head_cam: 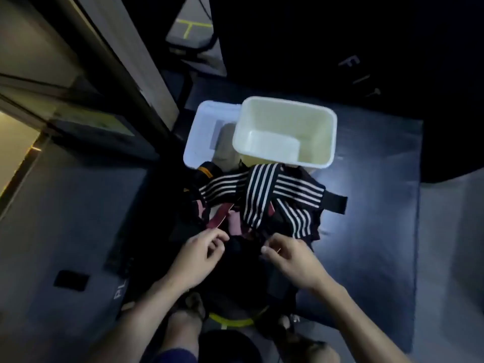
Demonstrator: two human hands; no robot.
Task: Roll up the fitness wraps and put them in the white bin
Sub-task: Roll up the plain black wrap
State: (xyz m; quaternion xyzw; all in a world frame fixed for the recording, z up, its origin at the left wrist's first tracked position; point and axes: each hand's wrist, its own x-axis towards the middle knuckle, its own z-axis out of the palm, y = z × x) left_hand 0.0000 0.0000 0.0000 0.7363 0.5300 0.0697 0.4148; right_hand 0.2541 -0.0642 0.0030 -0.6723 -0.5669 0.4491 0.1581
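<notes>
View from above, in dim light, of a person's two bare hands over a tangled heap of fitness wraps (264,203) on a dark floor mat (372,205). The left hand (195,255) has its fingers curled and pinched close together at the near edge of the heap; whether it holds fabric cannot be told. The right hand (286,254) is likewise curled, fingertips at dark fabric, its hold unclear. Black-and-white striped wraps lie across the top of the heap, with dark red ones beneath. Just beyond the heap stands the empty white bin (324,142), beside a white lid (201,132).
</notes>
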